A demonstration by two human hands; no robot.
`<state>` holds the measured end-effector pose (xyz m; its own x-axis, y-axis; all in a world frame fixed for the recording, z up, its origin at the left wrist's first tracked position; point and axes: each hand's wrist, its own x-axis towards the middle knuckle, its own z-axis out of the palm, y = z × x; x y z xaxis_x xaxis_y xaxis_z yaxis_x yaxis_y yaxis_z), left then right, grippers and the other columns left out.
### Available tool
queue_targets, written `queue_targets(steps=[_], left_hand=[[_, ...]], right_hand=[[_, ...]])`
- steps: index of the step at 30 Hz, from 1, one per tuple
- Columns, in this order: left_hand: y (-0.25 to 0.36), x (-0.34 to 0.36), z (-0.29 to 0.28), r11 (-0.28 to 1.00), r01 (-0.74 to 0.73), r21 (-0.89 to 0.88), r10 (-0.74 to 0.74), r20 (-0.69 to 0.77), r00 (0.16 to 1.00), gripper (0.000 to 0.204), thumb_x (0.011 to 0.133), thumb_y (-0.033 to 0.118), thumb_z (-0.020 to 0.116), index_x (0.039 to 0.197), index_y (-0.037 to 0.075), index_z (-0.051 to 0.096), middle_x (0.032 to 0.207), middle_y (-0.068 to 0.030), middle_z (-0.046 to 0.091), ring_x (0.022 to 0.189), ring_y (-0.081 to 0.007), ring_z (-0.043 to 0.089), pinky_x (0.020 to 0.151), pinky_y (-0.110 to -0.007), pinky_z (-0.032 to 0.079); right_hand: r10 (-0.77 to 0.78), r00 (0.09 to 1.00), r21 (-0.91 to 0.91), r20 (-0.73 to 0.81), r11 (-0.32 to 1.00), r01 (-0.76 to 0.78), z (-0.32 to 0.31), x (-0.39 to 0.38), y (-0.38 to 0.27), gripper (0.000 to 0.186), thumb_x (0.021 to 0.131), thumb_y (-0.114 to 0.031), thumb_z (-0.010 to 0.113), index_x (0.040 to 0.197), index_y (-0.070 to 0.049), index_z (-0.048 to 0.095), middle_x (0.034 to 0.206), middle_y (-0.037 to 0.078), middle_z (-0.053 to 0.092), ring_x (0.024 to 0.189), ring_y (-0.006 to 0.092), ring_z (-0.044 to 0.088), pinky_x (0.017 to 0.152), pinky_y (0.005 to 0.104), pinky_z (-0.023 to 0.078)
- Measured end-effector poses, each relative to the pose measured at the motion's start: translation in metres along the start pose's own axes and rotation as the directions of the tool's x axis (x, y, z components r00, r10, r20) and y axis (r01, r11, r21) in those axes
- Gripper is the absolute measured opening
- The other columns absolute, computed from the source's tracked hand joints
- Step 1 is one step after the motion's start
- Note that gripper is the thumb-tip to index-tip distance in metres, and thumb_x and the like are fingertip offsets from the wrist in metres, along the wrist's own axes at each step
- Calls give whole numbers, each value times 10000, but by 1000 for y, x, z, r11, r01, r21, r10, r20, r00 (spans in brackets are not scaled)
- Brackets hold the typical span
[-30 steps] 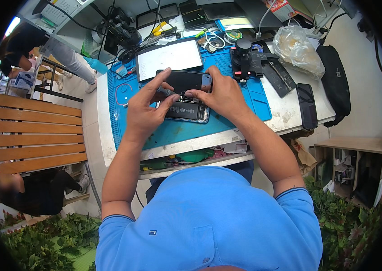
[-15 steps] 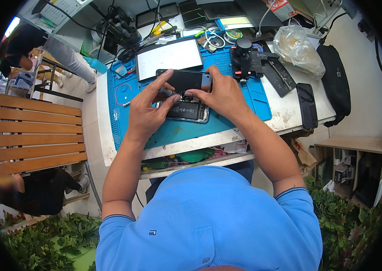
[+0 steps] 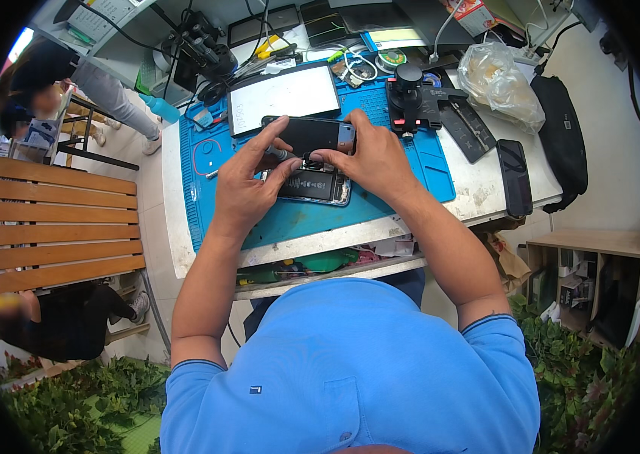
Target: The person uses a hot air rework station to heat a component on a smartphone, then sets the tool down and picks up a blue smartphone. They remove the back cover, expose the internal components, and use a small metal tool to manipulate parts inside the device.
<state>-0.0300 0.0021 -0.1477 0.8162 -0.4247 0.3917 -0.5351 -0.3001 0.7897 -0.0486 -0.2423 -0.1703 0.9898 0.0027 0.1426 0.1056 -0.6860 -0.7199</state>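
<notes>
Over the blue work mat (image 3: 301,219), I hold a dark phone screen (image 3: 312,136) tilted up from an opened phone body (image 3: 308,187). The body lies on the mat with its black battery showing. My right hand (image 3: 379,159) grips the screen's right end, its thumb at the lower edge. My left hand (image 3: 248,185) is at the screen's left end, index finger along its edge and thumb near the small parts between screen and body. By the left fingers is a grey, rounded tool end (image 3: 277,153), mostly hidden; its kind I cannot make out.
Behind the screen lies a white board (image 3: 286,97). A black clamp-like stand (image 3: 411,98) is at the right, beside a dark flat plate (image 3: 467,130), another phone (image 3: 514,178), a plastic bag (image 3: 498,79) and a black case (image 3: 560,144). Cables and tools crowd the back.
My hands, the screen and the phone body look almost unmoved. At the far left, a standing person's head and arm have shifted slightly.
</notes>
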Motion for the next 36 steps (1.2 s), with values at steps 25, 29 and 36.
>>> queue_targets(steps=[25, 29, 36], left_hand=[[38, 19, -15, 929, -107, 353, 21, 240, 971, 584, 1064, 225, 718, 1632, 264, 588, 1016, -87, 743, 883, -276, 698, 811, -409, 583], [36, 22, -18, 918, -158, 364, 57, 273, 960, 589, 1069, 193, 715, 1640, 250, 586, 1030, -76, 740, 907, -249, 686, 852, -383, 572], [42, 25, -15, 961, -18, 276, -54, 251, 966, 623, 1048, 161, 761, 1641, 248, 592, 1036, -79, 746, 948, -230, 721, 872, -389, 589]], right_hand=[[28, 1000, -5, -13, 1000, -28, 0, -1, -2, 713, 845, -559, 948, 1126, -26, 566, 835, 172, 807, 795, 347, 824, 703, 436, 623], [19, 1000, -9, -14, 1000, -19, 1, -1, 0, 711, 848, -553, 948, 1127, -26, 561, 839, 170, 810, 797, 344, 825, 704, 436, 622], [24, 1000, 1, -11, 1000, -24, -1, -2, -2, 695, 856, -526, 948, 1139, -25, 559, 832, 169, 808, 795, 345, 825, 705, 436, 624]])
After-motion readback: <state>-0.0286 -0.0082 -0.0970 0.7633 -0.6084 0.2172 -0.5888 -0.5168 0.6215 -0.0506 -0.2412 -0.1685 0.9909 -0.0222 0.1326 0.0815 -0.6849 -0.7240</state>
